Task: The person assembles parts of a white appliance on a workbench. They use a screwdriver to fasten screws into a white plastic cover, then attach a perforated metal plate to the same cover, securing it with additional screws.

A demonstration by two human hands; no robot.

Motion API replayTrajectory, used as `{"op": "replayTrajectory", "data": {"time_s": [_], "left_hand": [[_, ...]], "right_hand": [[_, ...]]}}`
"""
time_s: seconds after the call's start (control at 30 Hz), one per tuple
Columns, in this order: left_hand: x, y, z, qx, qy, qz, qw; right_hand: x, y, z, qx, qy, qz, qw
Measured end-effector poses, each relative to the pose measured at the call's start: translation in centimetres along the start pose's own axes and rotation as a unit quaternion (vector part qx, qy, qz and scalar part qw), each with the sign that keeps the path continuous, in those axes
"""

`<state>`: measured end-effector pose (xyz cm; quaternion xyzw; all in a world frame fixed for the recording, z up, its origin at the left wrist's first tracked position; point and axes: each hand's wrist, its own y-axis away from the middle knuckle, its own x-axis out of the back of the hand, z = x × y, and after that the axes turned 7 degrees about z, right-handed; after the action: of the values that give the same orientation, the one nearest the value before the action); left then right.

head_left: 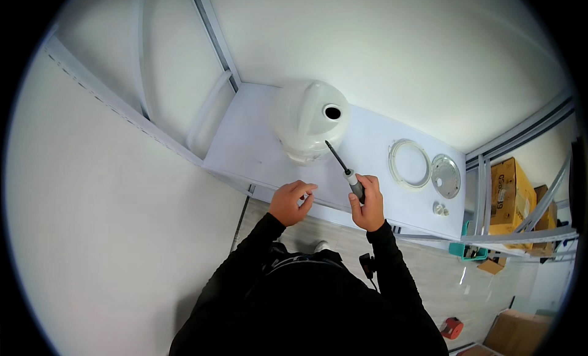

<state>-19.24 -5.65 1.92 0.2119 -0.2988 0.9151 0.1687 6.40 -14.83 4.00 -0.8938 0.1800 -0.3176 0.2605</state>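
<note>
My right hand (369,204) is wrapped round the grey handle of a screwdriver (354,183). Its dark shaft slants up and left, and the tip appears in front of a white rounded plastic housing (306,123); whether they touch I cannot tell. The housing stands on a white table (245,129) and has a round dark opening near its top right. Over the table's front edge is my left hand (292,203), its fingers curled in towards the thumb. Anything small between those fingers is too indistinct to name.
To the right on the table lie a white ring (392,163), a round metal plate with holes (446,176) and several small pale parts (440,209). Metal frame posts (487,196) border the table. Beyond them are cardboard boxes (511,193) and a teal bin (457,252).
</note>
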Motion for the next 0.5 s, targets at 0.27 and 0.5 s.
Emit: {"op": "replayTrajectory", "data": {"time_s": [0.27,0.5], "left_hand": [[7.1,-0.5,-11.4,0.101,-0.213,0.062,0.970],[9.0,-1.9,-17.9,0.082,-0.233,-0.002,0.969]], "right_hand": [[-8.9,-1.5,-6.0,-0.042,-0.004,0.011,0.999],[-13.4,-0.9,-9.3,-0.031,0.059,0.019,0.998]]}}
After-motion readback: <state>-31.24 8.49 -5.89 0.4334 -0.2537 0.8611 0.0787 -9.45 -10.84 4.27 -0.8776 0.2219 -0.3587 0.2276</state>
